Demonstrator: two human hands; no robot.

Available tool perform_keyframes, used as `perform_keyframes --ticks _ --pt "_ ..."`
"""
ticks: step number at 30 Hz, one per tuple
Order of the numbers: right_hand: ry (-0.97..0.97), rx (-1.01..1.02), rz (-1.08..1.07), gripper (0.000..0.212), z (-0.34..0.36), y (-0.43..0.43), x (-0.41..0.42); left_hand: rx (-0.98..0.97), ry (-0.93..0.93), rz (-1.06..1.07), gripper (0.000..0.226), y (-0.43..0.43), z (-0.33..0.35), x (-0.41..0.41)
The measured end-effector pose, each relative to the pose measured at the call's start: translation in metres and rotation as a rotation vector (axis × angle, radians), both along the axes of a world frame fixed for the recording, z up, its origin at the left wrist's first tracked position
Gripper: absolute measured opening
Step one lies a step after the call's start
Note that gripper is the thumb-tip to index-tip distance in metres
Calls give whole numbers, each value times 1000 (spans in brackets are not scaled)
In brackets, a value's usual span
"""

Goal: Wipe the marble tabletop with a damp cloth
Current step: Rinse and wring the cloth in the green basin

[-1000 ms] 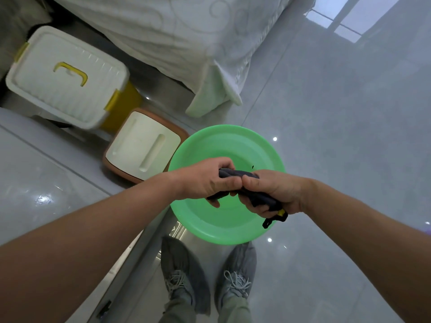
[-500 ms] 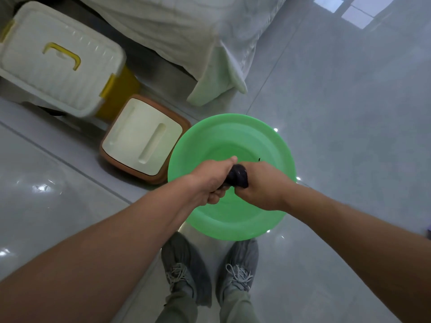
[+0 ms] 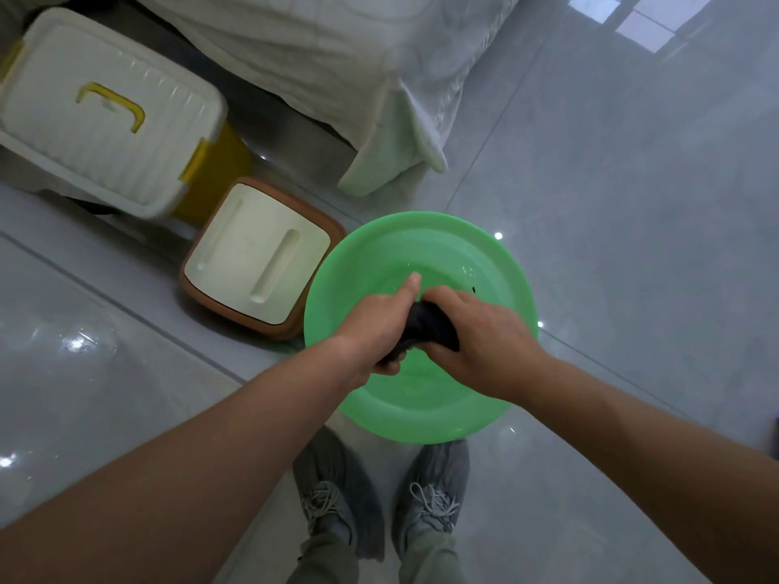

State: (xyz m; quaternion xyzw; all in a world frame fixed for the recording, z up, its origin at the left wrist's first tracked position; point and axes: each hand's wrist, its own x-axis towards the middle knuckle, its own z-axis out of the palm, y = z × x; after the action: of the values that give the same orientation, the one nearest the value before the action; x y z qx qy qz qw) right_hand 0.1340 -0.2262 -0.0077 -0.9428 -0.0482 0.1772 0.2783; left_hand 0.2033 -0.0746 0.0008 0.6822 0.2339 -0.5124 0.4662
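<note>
Left hand and right hand are both gripping a dark cloth above a green basin; basin is sitting on the floor.

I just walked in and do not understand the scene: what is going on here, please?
A person stands on the glossy grey floor, right behind a round green plastic basin. The left hand and the right hand both grip a dark bunched cloth between them, held over the basin. It looks like they are wringing it out. No wiping has begun yet.
</note>
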Motion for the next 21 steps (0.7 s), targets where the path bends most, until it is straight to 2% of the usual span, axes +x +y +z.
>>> perform_keyframes --ticks 2,5,6,7,9,11,13,16,19,21 --pt "58 104 -97 34 2 -2 -6 17 -166 -43 51 4 5 -2" --pt "360 518 -518 17 9 1 -4 5 -677 -211 42 18 1 -13" --pt "487 676 -653 15 13 2 -3 -52 -775 -252 46 21 1 -17" --pt "617 826 -736 14 17 3 -2 -112 -809 -259 50 22 1 -20" --pt "840 1032 -731 20 26 4 0 -197 -793 -176 47 19 4 -21" --pt "996 1095 -625 25 34 3 4 -221 -844 -131 38 13 4 -16" --pt "1068 1090 -536 26 35 -1 12 -278 -850 -96 33 10 5 -10" --pt "1078 1053 -487 29 34 -11 23 -323 -843 -92 40 8 8 -6" --pt "1080 1054 -532 41 35 -12 26 -256 -834 -104 53 4 9 -7" --pt "1000 988 -600 55 37 -6 26 -175 -795 -97 55 1 8 -7"
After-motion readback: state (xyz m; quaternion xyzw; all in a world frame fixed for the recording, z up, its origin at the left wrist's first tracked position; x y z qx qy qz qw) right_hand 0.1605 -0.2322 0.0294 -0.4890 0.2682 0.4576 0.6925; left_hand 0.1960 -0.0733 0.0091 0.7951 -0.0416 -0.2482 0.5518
